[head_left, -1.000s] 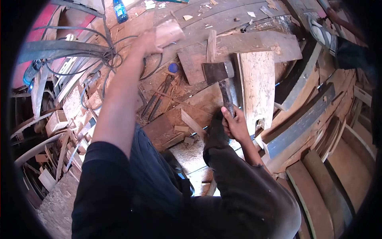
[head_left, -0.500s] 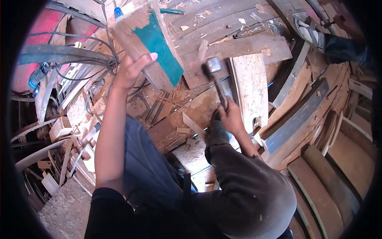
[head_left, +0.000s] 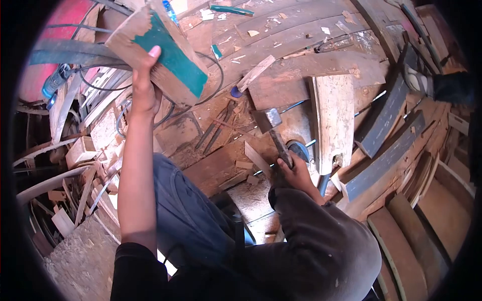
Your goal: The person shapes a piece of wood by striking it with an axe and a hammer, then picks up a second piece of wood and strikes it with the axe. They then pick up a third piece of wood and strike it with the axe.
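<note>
My left hand (head_left: 146, 93) grips a thick wooden block (head_left: 173, 83) by its near side, thumb on the green-painted face. The block is held up and tilted, its far left end rough and splintered. My right hand (head_left: 297, 173) is wrapped round the handle of a hammer (head_left: 269, 120), whose metal head points forward over the floor. Beside the hammer, to the right, lies a pale, worn wooden beam (head_left: 334, 118). A pair of long-handled pincers (head_left: 219, 125) lies on the boards between my two hands.
Wood scraps (head_left: 80, 150) and black cables (head_left: 216, 93) lie at the left. A blue bottle (head_left: 56, 83) is at the upper left. Curved dark planks (head_left: 384, 155) run along the right. Another person's foot (head_left: 417, 83) is at the upper right.
The block in my left hand has shifted left and slightly up in view. The hammer and my right hand are lower, and the hammer head has tipped further left. More floor shows at the top.
</note>
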